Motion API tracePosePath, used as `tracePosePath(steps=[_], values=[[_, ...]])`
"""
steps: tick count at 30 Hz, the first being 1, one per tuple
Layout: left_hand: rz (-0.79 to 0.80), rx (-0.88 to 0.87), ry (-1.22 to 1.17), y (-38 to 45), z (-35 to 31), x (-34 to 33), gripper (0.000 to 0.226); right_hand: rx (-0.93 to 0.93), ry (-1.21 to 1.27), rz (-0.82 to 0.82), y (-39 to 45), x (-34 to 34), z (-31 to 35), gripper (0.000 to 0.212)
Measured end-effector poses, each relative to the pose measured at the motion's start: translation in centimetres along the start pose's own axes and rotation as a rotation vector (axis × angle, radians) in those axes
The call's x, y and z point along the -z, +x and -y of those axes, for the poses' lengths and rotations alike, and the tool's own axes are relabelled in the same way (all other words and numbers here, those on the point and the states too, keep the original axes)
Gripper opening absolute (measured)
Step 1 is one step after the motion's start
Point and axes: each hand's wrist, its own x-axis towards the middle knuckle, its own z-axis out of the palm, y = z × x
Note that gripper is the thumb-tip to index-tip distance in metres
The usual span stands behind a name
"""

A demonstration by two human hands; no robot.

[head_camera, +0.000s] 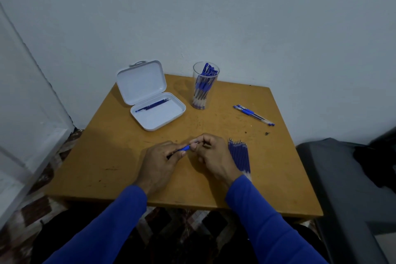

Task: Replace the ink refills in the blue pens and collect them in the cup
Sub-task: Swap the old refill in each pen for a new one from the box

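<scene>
Both my hands hold one blue pen [185, 148] just above the middle of the wooden table [107, 156]. My left hand [159, 163] grips its barrel; my right hand [211, 156] pinches the tip end. A row of several blue ink refills [239, 155] lies flat on the table just right of my right hand. A clear cup [204, 85] at the back holds several blue pens upright. Two more blue pens [254, 114] lie at the back right. An open white case [158, 111] at the back left holds a few refills [153, 105].
The table stands in a corner against a pale wall. A grey seat [342, 188] with dark cloth on it stands close to the table's right side. Patterned floor [42, 206] shows at the left and below the table's front edge.
</scene>
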Motion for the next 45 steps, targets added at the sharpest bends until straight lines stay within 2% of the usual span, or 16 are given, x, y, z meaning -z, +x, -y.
tracePosePath(steps=[4,6,8,11,14,17,20,23,25,28,31,34,36,39,41,45], values=[[0.006,-0.008,0.02,0.0,0.0,-0.1,0.021,-0.01,0.007,0.048,0.2,0.4,0.0,0.021],[0.006,-0.016,0.02,0.0,0.0,0.0,0.022,-0.027,-0.027,-0.001,0.2,0.2,0.2,0.013],[0.005,-0.017,0.015,0.0,0.1,-0.1,0.023,-0.009,-0.119,-0.074,0.4,0.1,0.0,0.022],[0.006,-0.013,0.013,0.0,0.0,-0.1,0.023,0.019,-0.124,-0.009,0.5,0.4,0.3,0.005],[0.002,-0.005,0.018,-0.1,-0.1,0.0,0.023,0.005,-0.06,0.061,0.4,0.8,0.6,0.023],[0.002,-0.012,0.012,-0.1,0.0,0.0,0.024,-0.035,-0.123,-0.012,0.4,0.6,0.5,0.009],[0.005,-0.004,-0.007,-0.1,0.0,-0.1,0.024,-0.059,-0.166,-0.032,0.3,0.6,0.2,0.031],[0.004,0.003,0.011,-0.1,0.0,-0.1,0.023,-0.058,-0.079,0.055,0.2,1.1,0.5,0.009],[0.004,0.004,0.022,-0.1,0.1,0.0,0.022,-0.066,-0.047,0.096,0.3,1.3,0.6,0.021],[0.004,-0.001,0.021,-0.1,0.0,0.0,0.023,-0.07,-0.116,0.015,0.3,1.0,0.7,0.012],[0.0,0.003,0.014,-0.1,-0.2,0.0,0.023,-0.096,-0.17,-0.01,0.3,0.9,0.6,0.032],[0.004,0.015,0.023,-0.1,-0.3,0.0,0.023,-0.077,-0.115,0.048,0.3,1.3,0.7,0.01],[0.007,0.015,0.029,-0.2,-0.3,0.0,0.022,-0.063,-0.046,0.077,0.4,1.4,0.9,0.02],[0.007,0.019,0.028,-0.1,-0.3,0.1,0.023,-0.06,-0.127,0.04,0.3,1.2,1.0,0.014],[0.009,0.02,0.026,-0.1,-0.4,0.1,0.024,-0.093,-0.164,0.022,0.4,1.1,0.8,0.027],[0.004,0.018,0.026,-0.2,-0.3,0.0,0.022,-0.092,-0.089,0.046,0.4,1.1,0.9,0.007]])
